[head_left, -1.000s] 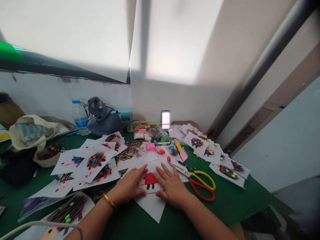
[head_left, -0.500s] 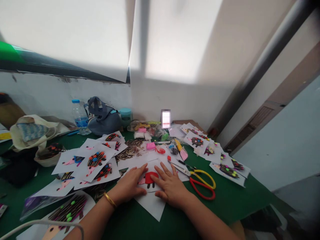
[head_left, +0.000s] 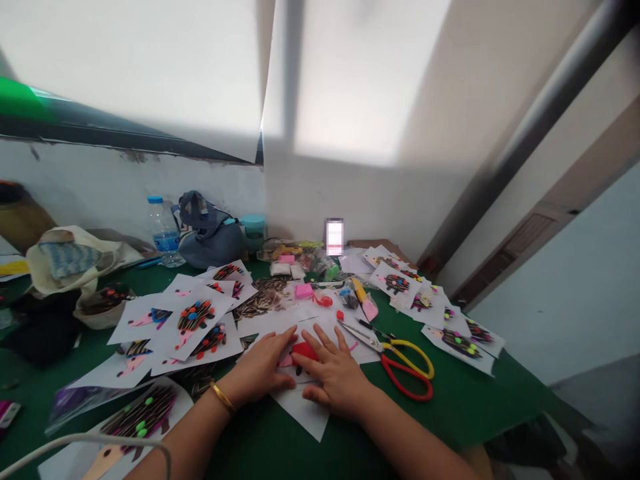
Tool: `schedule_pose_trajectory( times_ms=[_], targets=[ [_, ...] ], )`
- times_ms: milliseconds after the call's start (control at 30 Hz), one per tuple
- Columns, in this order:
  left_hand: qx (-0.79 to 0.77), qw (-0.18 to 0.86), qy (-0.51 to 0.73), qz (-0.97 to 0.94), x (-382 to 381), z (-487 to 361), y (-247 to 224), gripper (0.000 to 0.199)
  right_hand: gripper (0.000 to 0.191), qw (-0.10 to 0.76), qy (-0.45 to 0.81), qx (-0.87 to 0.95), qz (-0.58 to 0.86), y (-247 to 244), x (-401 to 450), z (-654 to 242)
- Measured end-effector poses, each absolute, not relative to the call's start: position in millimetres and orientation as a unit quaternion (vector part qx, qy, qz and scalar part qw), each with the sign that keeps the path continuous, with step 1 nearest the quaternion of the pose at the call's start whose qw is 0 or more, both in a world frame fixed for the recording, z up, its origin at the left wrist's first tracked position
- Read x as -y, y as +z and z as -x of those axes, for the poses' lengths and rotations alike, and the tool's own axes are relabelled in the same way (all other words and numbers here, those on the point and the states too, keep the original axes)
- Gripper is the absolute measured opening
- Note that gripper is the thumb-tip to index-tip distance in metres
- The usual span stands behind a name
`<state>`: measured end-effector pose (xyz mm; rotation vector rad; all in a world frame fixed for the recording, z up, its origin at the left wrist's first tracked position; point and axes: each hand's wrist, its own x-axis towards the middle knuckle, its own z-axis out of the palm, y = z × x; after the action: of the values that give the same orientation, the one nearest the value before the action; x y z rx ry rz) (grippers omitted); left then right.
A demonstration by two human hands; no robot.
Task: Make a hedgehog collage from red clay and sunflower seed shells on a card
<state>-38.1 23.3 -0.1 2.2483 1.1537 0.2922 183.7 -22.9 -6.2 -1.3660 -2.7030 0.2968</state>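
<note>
Both hands rest on a white paper sheet (head_left: 306, 417) at the front middle of the table. My left hand (head_left: 263, 367) lies at the sheet's left side, fingers stretched forward beside a pink piece (head_left: 285, 361). Spread fingers of my right hand (head_left: 335, 373) press on a flat red piece (head_left: 302, 349) and cover much of it. Just right of that hand lie scissors (head_left: 383, 348), one handle yellow and one red, blades apart. A small red lump (head_left: 340, 315) sits near their tips.
Hedgehog pictures made with seeds (head_left: 195, 320) overlap on the left; more pictures (head_left: 457, 340) lie on the right. Behind are loose sunflower seeds (head_left: 265, 297), pink clay (head_left: 303, 291), a bottle (head_left: 165, 233), a blue bag (head_left: 213, 233) and a phone (head_left: 335, 238).
My right hand has shifted slightly left over the red piece and now hides more of it, including dark marks below. The left hand stays in place.
</note>
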Motion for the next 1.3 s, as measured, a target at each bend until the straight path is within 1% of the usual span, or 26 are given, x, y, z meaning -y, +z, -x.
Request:
schedule_pose_trajectory(
  times_ms=[200, 500, 733, 967, 1200, 1300],
  targets=[
    [-0.427, 0.287, 0.119, -0.849, -25, 40, -6, 0.101, 0.065, 0.047, 0.103, 0.88, 0.462, -7, 21, -182],
    [-0.429, 0.298, 0.117, -0.845, -24, 39, -2, 0.099, 0.068, 0.033, 0.099, 0.866, 0.489, -10, 18, -189],
    [-0.427, 0.292, 0.118, -0.848, -24, 39, -3, 0.099, 0.073, 0.039, 0.086, 0.864, 0.495, -13, 17, -192],
    [-0.427, 0.284, 0.114, -0.851, -23, 37, -2, 0.098, 0.07, 0.035, 0.067, 0.857, 0.51, -20, 16, -197],
    [-0.424, 0.267, 0.122, -0.857, -22, 37, -5, 0.097, 0.07, 0.066, 0.037, 0.848, 0.524, -21, 21, -206],
    [-0.42, 0.265, 0.12, -0.859, -22, 37, -7, 0.097, 0.066, 0.086, 0.032, 0.846, 0.525, -20, 28, -212]
  ],
)
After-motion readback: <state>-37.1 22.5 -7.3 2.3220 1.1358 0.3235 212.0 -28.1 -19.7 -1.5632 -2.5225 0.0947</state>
